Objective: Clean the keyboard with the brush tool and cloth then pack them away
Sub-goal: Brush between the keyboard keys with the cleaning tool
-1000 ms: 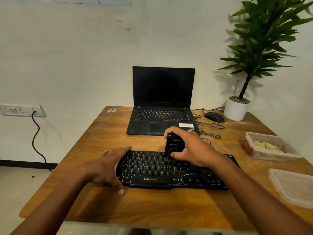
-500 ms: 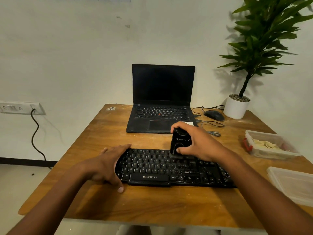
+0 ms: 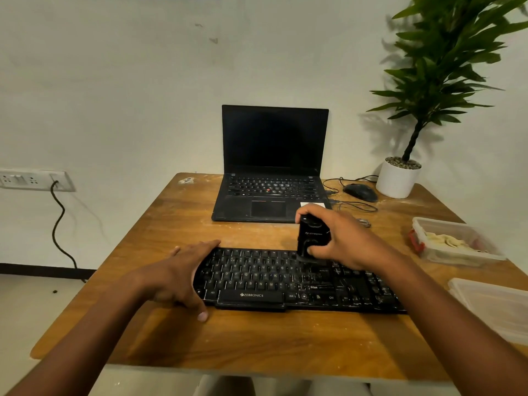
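Bracing hand: the left hand [image 3: 183,277] is laid flat, fingers straight, over the left end of the Zebronics keyboard [image 3: 285,281], holding nothing.
Keyboard: it is set on the wooden table [image 3: 257,338], before the laptop [image 3: 271,172].
Brush tool: the black brush tool [image 3: 311,238] is held upright on the upper key rows, right of centre.
Grip: the right hand [image 3: 345,241] is wrapped round the tool's body from the right.
Advice: light strokes along the rows are judged best, the keyboard kept pinned.
Storage: an open plastic container [image 3: 454,244] and its lid [image 3: 494,307] are seen at the right.

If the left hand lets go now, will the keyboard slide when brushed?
Probably a little. The keyboard looks thin and light on smooth wood, and the left hand braces its end. It seems stiff, so it should shift whole under the brush tool.
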The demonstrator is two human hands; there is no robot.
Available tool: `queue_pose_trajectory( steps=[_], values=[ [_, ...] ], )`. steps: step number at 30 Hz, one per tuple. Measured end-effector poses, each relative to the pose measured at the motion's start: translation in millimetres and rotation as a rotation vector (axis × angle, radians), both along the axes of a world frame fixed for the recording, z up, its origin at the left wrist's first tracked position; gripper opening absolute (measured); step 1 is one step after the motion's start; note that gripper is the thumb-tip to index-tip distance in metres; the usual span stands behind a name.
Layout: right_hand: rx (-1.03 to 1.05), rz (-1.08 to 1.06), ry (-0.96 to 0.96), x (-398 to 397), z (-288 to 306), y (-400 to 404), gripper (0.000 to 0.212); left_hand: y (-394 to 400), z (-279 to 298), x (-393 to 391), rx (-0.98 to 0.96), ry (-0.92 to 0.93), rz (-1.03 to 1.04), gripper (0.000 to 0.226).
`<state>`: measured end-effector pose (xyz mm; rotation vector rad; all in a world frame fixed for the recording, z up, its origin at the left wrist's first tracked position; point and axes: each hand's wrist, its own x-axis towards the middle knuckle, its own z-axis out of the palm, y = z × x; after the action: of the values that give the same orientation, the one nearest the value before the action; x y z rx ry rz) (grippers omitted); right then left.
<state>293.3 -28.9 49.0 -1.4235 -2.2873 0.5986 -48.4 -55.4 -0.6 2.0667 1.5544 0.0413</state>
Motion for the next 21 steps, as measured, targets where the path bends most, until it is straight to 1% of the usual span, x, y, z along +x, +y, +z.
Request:
queue_pose_trajectory(
  steps=[2, 3, 6, 10, 12, 13, 15, 17, 18, 21],
  values=[
    [-0.022, 0.040, 0.095, -9.9, -10.1, -4.6, 0.060, 0.8, -0.7, -0.9, 0.001, 0.002, 0.000, 0.150],
    [-0.032, 0.057, 0.104, -12.3, -15.4, -6.1, 0.060, 1.6, -1.3, -1.2, -0.002, 0.002, -0.001, 0.151],
    [-0.054, 0.065, 0.005, -6.3, -19.7, -6.4, 0.059, 2.2, -1.9, -2.2, -0.015, 0.008, -0.011, 0.158],
    [-0.081, 0.017, -0.213, 7.3, -0.5, -1.7, 0.061, 1.8, -2.1, -1.2, -0.002, -0.002, -0.001, 0.150],
    [-0.038, 0.010, -0.232, 5.2, 6.5, -1.5, 0.062, 1.7, -1.2, -0.1, 0.001, 0.004, -0.002, 0.150],
    [-0.011, 0.012, -0.208, 1.6, 8.4, -2.2, 0.062, 2.3, -1.5, -0.4, -0.001, 0.005, -0.004, 0.152],
    [0.001, 0.030, -0.096, -9.1, 7.3, -5.8, 0.061, 2.3, -1.5, -1.0, -0.012, 0.007, -0.005, 0.156],
    [-0.038, 0.058, 0.031, -21.5, -1.4, -11.0, 0.060, 2.1, -2.5, -1.7, -0.016, 0.008, -0.005, 0.156],
    [-0.055, 0.078, 0.064, -26.0, -7.6, -13.9, 0.059, 1.9, -2.7, -1.6, -0.014, 0.009, -0.007, 0.156],
    [-0.055, 0.094, 0.045, -24.4, -21.1, -17.6, 0.057, 0.9, -1.5, -0.9, -0.023, 0.010, -0.008, 0.158]
  ],
)
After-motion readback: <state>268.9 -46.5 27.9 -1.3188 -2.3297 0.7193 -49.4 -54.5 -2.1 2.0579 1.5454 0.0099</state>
